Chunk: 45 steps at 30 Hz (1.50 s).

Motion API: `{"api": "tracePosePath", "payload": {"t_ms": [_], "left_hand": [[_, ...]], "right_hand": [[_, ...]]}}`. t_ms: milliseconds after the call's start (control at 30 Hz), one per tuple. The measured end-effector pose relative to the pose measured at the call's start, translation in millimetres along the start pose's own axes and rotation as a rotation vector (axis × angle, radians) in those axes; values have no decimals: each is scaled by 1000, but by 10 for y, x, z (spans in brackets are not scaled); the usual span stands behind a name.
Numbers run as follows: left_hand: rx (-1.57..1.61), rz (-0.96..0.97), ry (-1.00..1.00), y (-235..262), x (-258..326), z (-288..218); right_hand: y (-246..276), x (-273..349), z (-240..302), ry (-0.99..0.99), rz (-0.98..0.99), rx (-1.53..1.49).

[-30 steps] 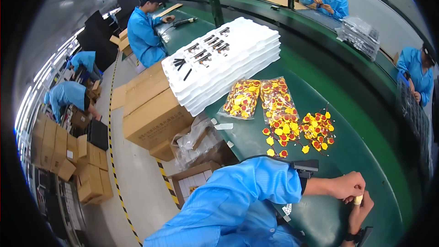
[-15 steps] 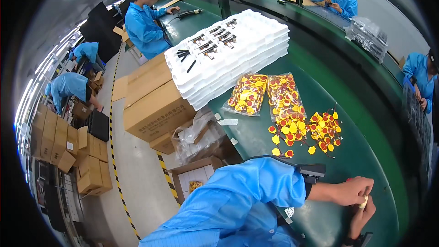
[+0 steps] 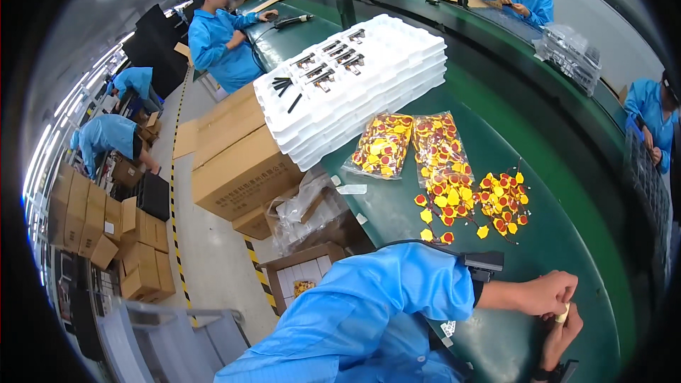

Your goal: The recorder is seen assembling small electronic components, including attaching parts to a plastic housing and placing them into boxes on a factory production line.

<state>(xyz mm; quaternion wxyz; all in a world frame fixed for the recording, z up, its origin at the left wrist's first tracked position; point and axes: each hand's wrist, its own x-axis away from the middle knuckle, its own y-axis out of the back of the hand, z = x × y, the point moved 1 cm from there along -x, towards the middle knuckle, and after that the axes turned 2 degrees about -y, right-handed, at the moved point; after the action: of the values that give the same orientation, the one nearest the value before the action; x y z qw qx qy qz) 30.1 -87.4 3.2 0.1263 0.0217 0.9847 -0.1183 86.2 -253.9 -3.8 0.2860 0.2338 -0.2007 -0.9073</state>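
Your left hand (image 3: 543,293) has closed toward your right hand (image 3: 560,330); both grips now pinch one small pale piece (image 3: 562,315) between them, above the green desk (image 3: 567,241), near the loose red-yellow tags (image 3: 505,202).

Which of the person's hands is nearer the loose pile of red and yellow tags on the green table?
The left. The left hand lies just below the loose tags; the right hand sits beneath the left hand, farther from them.
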Motion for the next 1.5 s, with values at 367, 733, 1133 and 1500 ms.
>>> {"api": "tracePosePath", "payload": {"t_ms": [367, 733, 1133, 1500], "left_hand": [[183, 51, 67, 56, -23, -31], [176, 19, 93, 112, -2, 22], [-4, 64, 331, 243, -46, -32], [92, 80, 254, 181, -76, 31]], "right_hand": [[31, -30, 85, -13, 47, 55], [-8, 10, -23, -18, 98, 80], [102, 39, -303, 90, -31, 240], [144, 83, -310, 33, -65, 157]]}}
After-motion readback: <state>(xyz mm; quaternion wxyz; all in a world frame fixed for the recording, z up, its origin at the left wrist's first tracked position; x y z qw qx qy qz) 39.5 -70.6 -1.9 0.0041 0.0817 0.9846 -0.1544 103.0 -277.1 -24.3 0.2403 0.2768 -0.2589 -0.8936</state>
